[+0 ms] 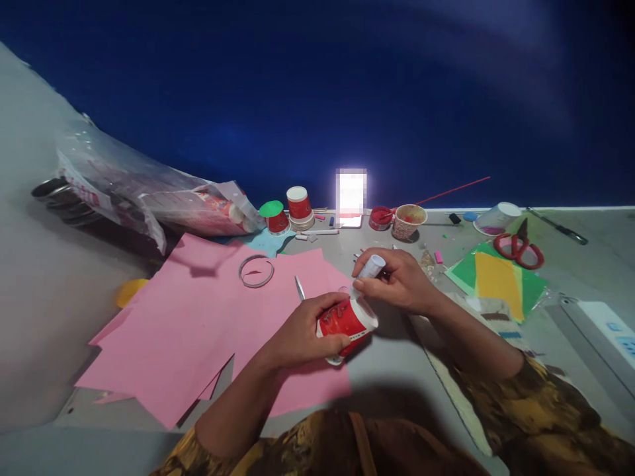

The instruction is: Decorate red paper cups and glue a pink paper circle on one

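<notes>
Left hand [302, 334] wrapped round tilted red paper cup [347, 324]; right hand [399, 281] pinching white tube [370, 270] at cup's rim.

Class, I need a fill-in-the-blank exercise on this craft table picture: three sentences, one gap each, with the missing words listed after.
1. The left hand grips a red paper cup that lies on its ____.
2. The right hand holds a small white tube at the cup's rim, above sheets of ____ paper.
3. The scissors with red handles rest on the green and ____ sheets.

Missing words: side; pink; yellow
</notes>
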The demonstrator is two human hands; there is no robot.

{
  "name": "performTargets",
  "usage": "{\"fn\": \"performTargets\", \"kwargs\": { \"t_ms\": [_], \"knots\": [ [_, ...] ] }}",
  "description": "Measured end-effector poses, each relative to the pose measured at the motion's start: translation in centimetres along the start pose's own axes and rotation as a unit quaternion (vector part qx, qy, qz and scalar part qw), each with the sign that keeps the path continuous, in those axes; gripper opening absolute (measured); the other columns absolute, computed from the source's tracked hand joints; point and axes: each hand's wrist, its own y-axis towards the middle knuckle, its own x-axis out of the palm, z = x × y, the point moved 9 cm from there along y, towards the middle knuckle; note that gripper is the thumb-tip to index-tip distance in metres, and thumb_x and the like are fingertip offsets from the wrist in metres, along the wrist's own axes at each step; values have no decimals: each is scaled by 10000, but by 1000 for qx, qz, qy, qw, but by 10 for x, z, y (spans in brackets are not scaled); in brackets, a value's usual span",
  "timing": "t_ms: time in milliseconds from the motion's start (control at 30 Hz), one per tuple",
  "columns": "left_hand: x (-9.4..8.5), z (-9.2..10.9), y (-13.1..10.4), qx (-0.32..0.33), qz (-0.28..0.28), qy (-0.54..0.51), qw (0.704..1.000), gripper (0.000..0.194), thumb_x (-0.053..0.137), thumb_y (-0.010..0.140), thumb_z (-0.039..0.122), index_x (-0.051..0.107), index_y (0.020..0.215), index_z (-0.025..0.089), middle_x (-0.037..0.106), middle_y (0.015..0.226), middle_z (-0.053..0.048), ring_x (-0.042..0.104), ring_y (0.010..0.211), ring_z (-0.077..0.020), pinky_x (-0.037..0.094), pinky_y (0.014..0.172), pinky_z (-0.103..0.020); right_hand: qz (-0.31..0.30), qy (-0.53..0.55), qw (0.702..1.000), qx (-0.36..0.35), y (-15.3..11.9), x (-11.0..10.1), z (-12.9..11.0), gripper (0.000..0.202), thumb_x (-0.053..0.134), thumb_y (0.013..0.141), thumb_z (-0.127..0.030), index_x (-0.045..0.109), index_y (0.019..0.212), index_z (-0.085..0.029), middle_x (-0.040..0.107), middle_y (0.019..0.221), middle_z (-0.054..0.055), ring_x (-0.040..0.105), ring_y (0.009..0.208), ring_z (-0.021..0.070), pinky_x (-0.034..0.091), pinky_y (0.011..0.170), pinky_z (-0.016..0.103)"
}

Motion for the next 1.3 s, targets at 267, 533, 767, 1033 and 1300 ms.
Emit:
{"fn": "performTargets", "kwargs": {
  "t_ms": [267,533,767,1033,1300],
  "knots": [
    [-15,15,-7,105,51,-39,992,532,859,696,372,761,1186,189,759,1030,-80,661,845,-233,512,748,-300,40,141,979,143,-1,-2,40,242,776,762,-412,688,727,-189,566,545,-46,457,503,106,351,499,239],
    [-33,8,-4,138,126,-97,978,560,856,712,441,746,1193,177,762,1012,-70,671,881,-244,517,773,-308,70,231,957,164,-2,0,49,274,791,776,-426,676,722,-184,573,511,-49,457,448,92,335,459,226],
    [-37,2,0,57,151,-43,986,530,809,725,435,730,1159,143,743,953,-53,639,832,-215,507,755,-302,75,84,993,45,-8,-5,2,146,747,821,-322,692,777,-194,620,572,-41,514,486,103,375,482,219],
    [-16,17,-1,55,91,130,986,465,747,686,264,744,1142,170,773,975,-45,672,812,-220,536,749,-315,76,-91,986,-122,-13,2,-33,48,690,849,-225,674,810,-202,706,708,-16,554,557,100,426,589,228],
    [-32,16,-5,124,101,-49,986,568,909,630,358,758,1153,198,785,1073,-79,726,934,-271,582,794,-335,72,-33,993,89,5,-23,35,184,706,856,-378,705,849,-193,731,744,2,595,641,142,412,610,256]
  ]
}}
